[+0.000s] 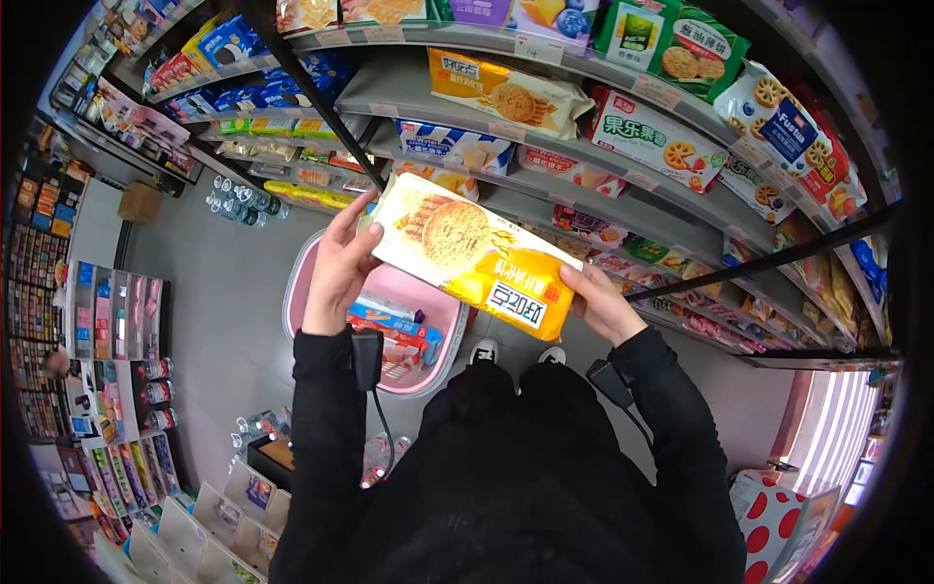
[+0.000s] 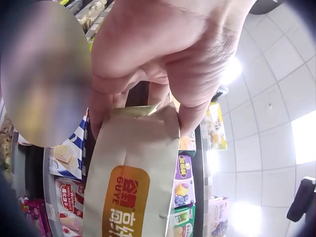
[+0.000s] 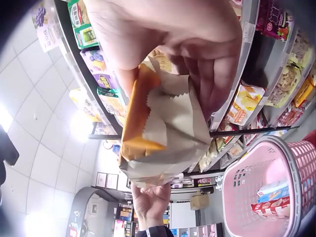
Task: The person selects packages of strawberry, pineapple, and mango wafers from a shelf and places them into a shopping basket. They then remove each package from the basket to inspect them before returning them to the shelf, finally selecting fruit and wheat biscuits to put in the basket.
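Note:
A long cream and orange biscuit pack (image 1: pixel 467 248) is held up at chest height between both hands, its printed face towards the head view. The left hand (image 1: pixel 342 263) grips its upper left end; in the left wrist view that hand (image 2: pixel 163 64) pinches the folded end of the pack (image 2: pixel 133 168), thumb on one side and fingers on the other. At the opposite end the right hand (image 1: pixel 605 304) holds a corner with the thumb on top. The right wrist view shows this hand (image 3: pixel 173 44) round the crimped end of the pack (image 3: pixel 173 123).
A pink basket (image 1: pixel 300 282) with blue and red packs inside stands on the floor below the left hand. Shelves (image 1: pixel 603 136) of biscuit packs run across the front and right. Bottles (image 1: pixel 243 200) stand on the floor at the left; white bins (image 1: pixel 185 530) are at the lower left.

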